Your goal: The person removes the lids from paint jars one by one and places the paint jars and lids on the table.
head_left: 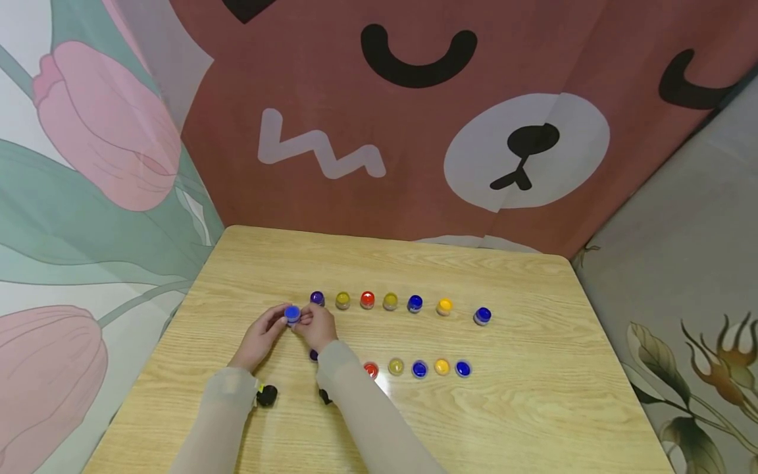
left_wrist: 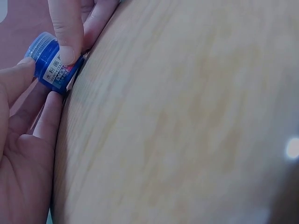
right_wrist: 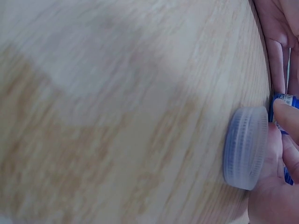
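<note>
A small blue paint pot [head_left: 293, 314] is between my two hands at the left part of the table. My left hand [head_left: 260, 339] pinches it from the left, thumb against the pot's end in the left wrist view. From the other side my right hand [head_left: 320, 327] grips the same pot [left_wrist: 51, 63], its thumb over the printed white label. A translucent ribbed lid [right_wrist: 245, 148] lies on the table close beside the right hand in the right wrist view. Just behind the right hand stands a purple paint pot [head_left: 317, 298], partly covered by it.
A back row of pots runs rightward: olive [head_left: 343, 301], red [head_left: 368, 300], then several more to a blue pot [head_left: 482, 316]. A front row of flat, coloured round pieces includes red [head_left: 370, 370] and orange [head_left: 441, 367]; the right arm hides part of it. Printed curtains border the wooden table [head_left: 521, 408].
</note>
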The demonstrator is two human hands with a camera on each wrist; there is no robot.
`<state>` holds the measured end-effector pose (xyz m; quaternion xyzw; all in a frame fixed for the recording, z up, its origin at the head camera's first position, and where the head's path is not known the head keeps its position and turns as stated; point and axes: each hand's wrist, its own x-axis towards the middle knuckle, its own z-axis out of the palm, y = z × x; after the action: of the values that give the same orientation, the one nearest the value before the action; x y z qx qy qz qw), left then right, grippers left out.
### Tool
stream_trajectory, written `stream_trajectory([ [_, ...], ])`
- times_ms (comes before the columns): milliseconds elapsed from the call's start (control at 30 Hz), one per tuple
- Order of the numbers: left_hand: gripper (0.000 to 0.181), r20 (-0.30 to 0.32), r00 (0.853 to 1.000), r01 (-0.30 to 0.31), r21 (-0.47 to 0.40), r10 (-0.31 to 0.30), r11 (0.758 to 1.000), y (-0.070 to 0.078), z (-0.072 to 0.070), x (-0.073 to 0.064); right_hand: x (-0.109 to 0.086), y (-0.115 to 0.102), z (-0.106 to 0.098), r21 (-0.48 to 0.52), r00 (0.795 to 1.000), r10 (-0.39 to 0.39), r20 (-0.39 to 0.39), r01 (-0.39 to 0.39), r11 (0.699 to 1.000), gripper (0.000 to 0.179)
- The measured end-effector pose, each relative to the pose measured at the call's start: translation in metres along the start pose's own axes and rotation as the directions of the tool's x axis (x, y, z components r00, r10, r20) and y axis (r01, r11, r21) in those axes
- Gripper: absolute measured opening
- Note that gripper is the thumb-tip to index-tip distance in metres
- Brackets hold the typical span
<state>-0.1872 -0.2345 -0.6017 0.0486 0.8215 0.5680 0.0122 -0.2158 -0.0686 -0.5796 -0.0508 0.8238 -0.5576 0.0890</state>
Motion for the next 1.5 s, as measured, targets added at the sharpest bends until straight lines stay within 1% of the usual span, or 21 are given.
stream_trajectory([
  [100, 0.042, -0.014, 1.000, -0.022, -0.006, 0.022, 1.000, -0.001, -0.001, -0.001, 0.000, 0.000, 0.000, -0.001, 1.000, -0.004, 0.001, 0.004, 1.000, 0.020],
  [167, 0.041, -0.017, 0.999, -0.046, -0.031, 0.046, 0.998, -0.002, 0.000, -0.001, 0.000, 0.000, 0.001, -0.002, 1.000, -0.011, -0.002, 0.011, 1.000, 0.020],
  [233, 0.040, -0.018, 0.998, -0.055, -0.079, 0.054, 0.995, -0.002, 0.000, -0.001, 0.000, 0.000, 0.002, -0.001, 1.000, -0.020, -0.008, 0.020, 1.000, 0.021],
  [267, 0.040, -0.020, 0.998, -0.053, -0.104, 0.052, 0.993, -0.002, 0.000, -0.001, 0.000, 0.001, 0.002, -0.001, 1.000, -0.024, -0.011, 0.024, 1.000, 0.022],
  [333, 0.038, -0.023, 0.999, -0.045, -0.127, 0.043, 0.991, -0.001, 0.001, -0.001, 0.000, 0.001, 0.003, -0.002, 0.999, -0.032, -0.013, 0.032, 0.999, 0.022],
  [433, 0.037, -0.031, 0.999, -0.031, -0.123, 0.027, 0.992, 0.000, 0.001, -0.001, 0.001, 0.002, 0.003, -0.006, 0.999, -0.040, -0.011, 0.040, 0.999, 0.022],
  [700, 0.041, -0.050, 0.998, -0.029, 0.018, 0.030, 0.999, 0.004, -0.001, -0.001, 0.001, 0.001, 0.004, -0.016, 0.999, -0.031, -0.014, 0.031, 0.999, 0.021],
  [767, 0.042, -0.052, 0.998, -0.019, 0.021, 0.020, 1.000, 0.005, -0.001, 0.000, 0.001, 0.000, 0.003, -0.022, 0.999, -0.036, -0.021, 0.035, 0.999, 0.022],
  [900, 0.041, -0.056, 0.998, -0.032, 0.013, 0.033, 0.999, 0.008, 0.000, 0.000, 0.001, 0.000, 0.001, -0.015, 0.999, -0.023, -0.024, 0.023, 1.000, 0.023],
  [933, 0.040, -0.069, 0.997, -0.041, 0.017, 0.042, 0.999, 0.014, 0.000, -0.001, 0.001, 0.001, 0.001, -0.014, 0.999, -0.020, -0.025, 0.020, 1.000, 0.023],
  [1033, 0.032, -0.113, 0.987, -0.111, 0.041, 0.115, 0.993, 0.017, 0.000, 0.000, 0.001, 0.003, 0.002, -0.003, 0.999, -0.016, -0.029, 0.016, 1.000, 0.024],
  [1100, 0.027, -0.132, 0.980, -0.138, 0.085, 0.149, 0.987, 0.021, -0.001, 0.001, 0.001, 0.004, 0.002, -0.003, 0.999, -0.021, -0.037, 0.021, 1.000, 0.024],
  [1133, 0.024, -0.131, 0.978, -0.150, 0.103, 0.163, 0.983, 0.023, -0.002, 0.002, 0.001, 0.004, 0.002, -0.001, 0.999, -0.024, -0.041, 0.024, 1.000, 0.025],
  [1167, 0.022, -0.120, 0.977, -0.163, 0.127, 0.179, 0.978, 0.019, -0.003, 0.005, 0.001, 0.003, 0.002, -0.001, 0.999, -0.024, -0.042, 0.024, 1.000, 0.025],
  [1233, 0.018, -0.090, 0.980, -0.161, 0.172, 0.178, 0.972, 0.024, -0.006, 0.006, 0.000, 0.003, 0.001, -0.004, 0.998, -0.032, -0.048, 0.032, 0.999, 0.025],
  [1333, 0.014, -0.043, 0.980, -0.178, 0.252, 0.195, 0.951, 0.029, -0.008, 0.009, 0.000, 0.003, 0.002, -0.017, 0.997, -0.056, -0.057, 0.055, 0.998, 0.024],
  [1400, 0.012, -0.018, 0.979, -0.190, 0.279, 0.203, 0.941, 0.033, -0.008, 0.010, 0.000, 0.003, 0.002, -0.024, 0.996, -0.068, -0.061, 0.067, 0.997, 0.024],
  [1500, 0.011, 0.006, 0.980, -0.190, 0.294, 0.197, 0.937, 0.036, -0.007, 0.010, 0.000, 0.004, 0.003, -0.028, 0.995, -0.078, -0.060, 0.077, 0.997, 0.023],
])
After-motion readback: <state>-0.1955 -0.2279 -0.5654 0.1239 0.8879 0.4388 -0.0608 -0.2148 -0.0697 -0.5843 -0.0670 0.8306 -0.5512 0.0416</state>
